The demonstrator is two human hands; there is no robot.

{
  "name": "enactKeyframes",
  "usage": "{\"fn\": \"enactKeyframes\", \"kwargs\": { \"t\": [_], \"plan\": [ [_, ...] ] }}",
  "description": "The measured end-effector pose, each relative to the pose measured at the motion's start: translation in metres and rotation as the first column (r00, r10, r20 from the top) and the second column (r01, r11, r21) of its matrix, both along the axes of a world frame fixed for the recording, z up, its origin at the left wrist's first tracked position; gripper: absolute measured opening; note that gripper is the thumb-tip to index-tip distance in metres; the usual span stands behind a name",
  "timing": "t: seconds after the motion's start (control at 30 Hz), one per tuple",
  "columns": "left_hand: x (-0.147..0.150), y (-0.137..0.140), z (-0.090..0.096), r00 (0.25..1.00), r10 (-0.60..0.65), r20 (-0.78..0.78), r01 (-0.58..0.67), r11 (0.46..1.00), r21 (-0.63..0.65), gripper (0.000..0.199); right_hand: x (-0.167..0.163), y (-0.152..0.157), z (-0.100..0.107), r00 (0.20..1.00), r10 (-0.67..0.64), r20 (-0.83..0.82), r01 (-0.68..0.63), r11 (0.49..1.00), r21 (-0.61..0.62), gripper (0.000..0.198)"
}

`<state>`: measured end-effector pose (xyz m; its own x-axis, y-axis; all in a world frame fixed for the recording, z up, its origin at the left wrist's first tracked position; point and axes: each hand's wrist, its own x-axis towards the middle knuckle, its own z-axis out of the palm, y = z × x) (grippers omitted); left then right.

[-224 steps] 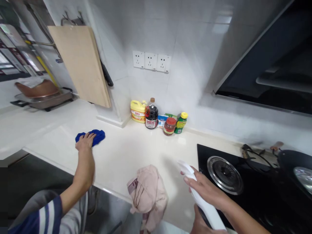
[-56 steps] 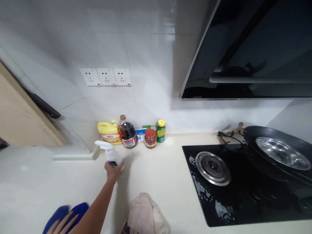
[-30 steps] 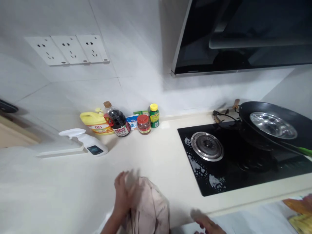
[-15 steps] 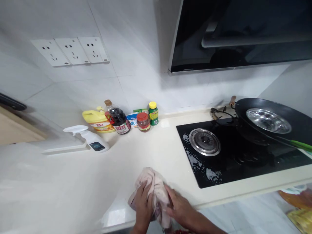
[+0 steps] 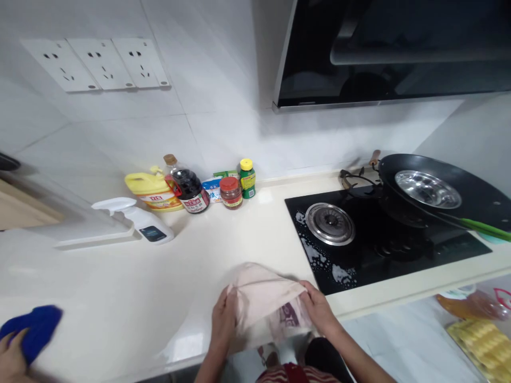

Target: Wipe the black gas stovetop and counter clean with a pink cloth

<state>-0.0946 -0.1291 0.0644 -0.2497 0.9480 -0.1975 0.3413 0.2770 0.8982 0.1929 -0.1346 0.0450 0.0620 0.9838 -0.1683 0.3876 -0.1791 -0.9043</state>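
Observation:
A pale pink cloth (image 5: 263, 295) with a purple print on its lower part is stretched out at the counter's front edge. My left hand (image 5: 224, 318) is closed on its left side, and my right hand (image 5: 319, 309) pinches its right corner. Part of the cloth hangs below in folds. To the right is the black glass cooktop (image 5: 367, 268), with white foam (image 5: 341, 274) along its left side and a round metal burner (image 5: 330, 223). At the lower left, another person's hand (image 5: 14, 359) rests on a blue cloth (image 5: 35, 332) on the counter.
A wok (image 5: 485, 199) with a metal bowl (image 5: 428, 189) in it sits on the cooktop. By the wall stand a white spray bottle (image 5: 154, 229), a yellow jug (image 5: 154, 189), a dark sauce bottle (image 5: 191, 191) and jars (image 5: 230, 194). A range hood (image 5: 391, 80) hangs overhead.
The bunched pink cloth has been opened out, and my hands have moved apart, the right one farther right. Another person's hand with a blue cloth has come into view at the left.

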Motion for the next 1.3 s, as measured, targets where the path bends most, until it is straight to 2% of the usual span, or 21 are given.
{"fn": "enactKeyframes", "kwargs": {
  "t": [0.07,0.17,0.27,0.33,0.4,0.5,0.6,0.67,0.73,0.83,0.93,1.1,1.2,1.3],
  "plan": [
    [-0.015,0.009,0.002,0.999,0.042,-0.018,-0.042,0.999,-0.005,0.058,0.011,0.001,0.005,0.999,-0.035,0.009,0.035,0.999,0.018,0.05],
    [-0.032,0.019,-0.002,0.994,0.094,-0.062,-0.093,0.995,0.017,0.059,0.019,0.002,0.011,1.0,0.024,0.009,-0.024,1.0,0.019,0.049],
    [-0.027,0.012,-0.01,0.983,0.128,-0.135,-0.118,0.99,0.08,0.066,0.019,0.005,0.013,0.996,0.086,0.006,-0.086,0.996,-0.004,0.056],
    [-0.009,-0.004,-0.017,0.975,0.101,-0.196,-0.072,0.986,0.149,0.064,0.017,0.009,0.014,0.995,0.103,0.0,-0.103,0.995,-0.016,0.059],
    [0.017,-0.024,-0.026,0.967,0.015,-0.255,0.039,0.978,0.205,0.055,0.014,0.013,0.016,0.994,0.11,-0.014,-0.11,0.994,-0.023,0.061],
    [0.049,-0.049,-0.039,0.936,-0.113,-0.334,0.195,0.955,0.224,0.045,0.013,0.019,0.021,0.989,0.135,-0.064,-0.139,0.988,-0.063,0.058],
    [0.048,-0.052,-0.045,0.91,-0.141,-0.39,0.238,0.947,0.214,0.034,0.023,0.023,0.027,0.964,0.26,-0.05,-0.265,0.95,-0.164,0.035],
    [0.031,-0.044,-0.041,0.904,-0.152,-0.4,0.253,0.944,0.212,0.028,0.035,0.024,0.029,0.929,0.363,0.077,-0.344,0.921,-0.184,0.037],
    [0.01,-0.033,-0.029,0.903,-0.166,-0.395,0.268,0.938,0.218,0.028,0.048,0.025,0.031,0.882,0.414,0.227,-0.388,0.909,-0.151,0.044],
    [-0.014,-0.016,0.001,0.909,-0.161,-0.384,0.264,0.936,0.232,0.033,0.061,0.029,0.039,0.849,0.436,0.299,-0.426,0.899,-0.103,0.033],
    [-0.022,-0.002,0.04,0.918,-0.152,-0.366,0.244,0.945,0.22,0.039,0.063,0.035,0.06,0.884,0.424,0.2,-0.419,0.906,-0.067,0.018],
    [-0.026,0.009,0.099,0.923,-0.212,-0.322,0.277,0.946,0.17,0.04,0.062,0.037,0.102,0.93,0.361,-0.072,-0.364,0.931,-0.026,0.037],
    [-0.032,0.007,0.124,0.908,-0.3,-0.292,0.348,0.929,0.128,0.038,0.067,0.033,0.117,0.931,0.35,-0.101,-0.351,0.936,0.008,0.042],
    [-0.041,0.002,0.135,0.876,-0.387,-0.289,0.423,0.903,0.072,0.038,0.069,0.033,0.121,0.935,0.347,-0.076,-0.346,0.938,0.026,0.036]
  ]
}}
